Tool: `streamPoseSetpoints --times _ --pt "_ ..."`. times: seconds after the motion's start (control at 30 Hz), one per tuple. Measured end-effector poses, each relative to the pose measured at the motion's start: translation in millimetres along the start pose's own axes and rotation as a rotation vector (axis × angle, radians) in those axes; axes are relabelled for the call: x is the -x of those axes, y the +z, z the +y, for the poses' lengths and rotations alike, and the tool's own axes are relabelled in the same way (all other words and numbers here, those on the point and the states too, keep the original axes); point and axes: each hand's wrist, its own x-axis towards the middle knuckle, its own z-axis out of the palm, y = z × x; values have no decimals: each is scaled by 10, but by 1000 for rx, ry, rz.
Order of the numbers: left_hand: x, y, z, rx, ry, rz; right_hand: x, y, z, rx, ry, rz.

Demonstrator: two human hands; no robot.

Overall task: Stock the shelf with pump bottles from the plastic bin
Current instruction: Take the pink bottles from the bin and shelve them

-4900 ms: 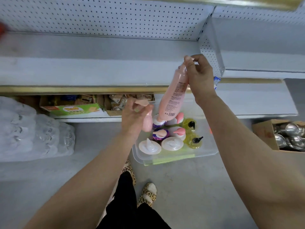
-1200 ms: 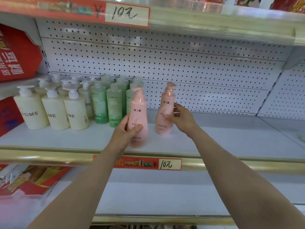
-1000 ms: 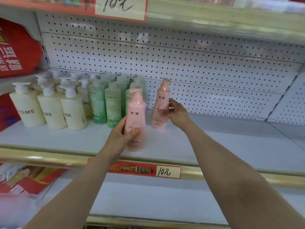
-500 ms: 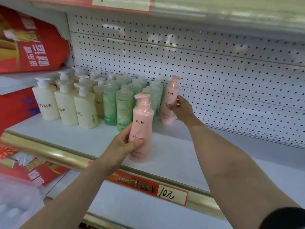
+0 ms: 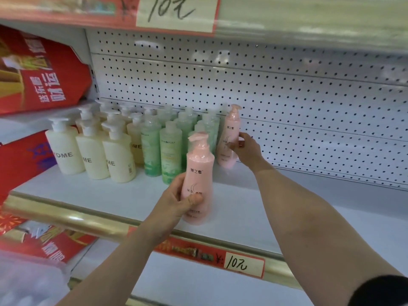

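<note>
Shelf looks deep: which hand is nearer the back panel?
Right. Right hand holds the rear bottle beside the back panel; left hand holds the front bottle near the shelf edge.

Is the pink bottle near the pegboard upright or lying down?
Upright: the back pink bottle stands on the shelf, pump on top, gripped by the right hand.

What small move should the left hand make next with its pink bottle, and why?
Probably slide the front pink bottle back, into line before the rear pink bottle. The left hand grips it near the front edge of the shelf, while the right hand holds the rear one at the back, beside the green bottles.
</note>
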Motion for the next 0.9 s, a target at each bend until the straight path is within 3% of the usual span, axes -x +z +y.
streamPoseSetpoints --times 0.1,0.23,0.3,0.37,0.5,0.7,0.77,0.9 --pt "13 4 -8 -4 -13 4 143 -22 -45 157 71 9" --pt "-3 -16 -63 -22 -45 35 596 -84 -331 -117 55 122" --pt "-12 -25 -77 -6 -51 31 936 -158 -510 -414 -8 7" --pt "-25 -34 -88 11 -48 34 1270 -243 -643 -548 -98 -206" --pt "-40 14 -78 23 -34 25 1658 -244 -787 -294 -189 -405" --pt "-68 187 12 -31 -40 -22 1726 -309 -850 -22 -217 -312" --pt "-115 186 102 -146 56 27 1689 -383 -829 4 -202 -296" --pt "-400 58 289 -470 409 232 1524 -482 -758 73 -150 -242"
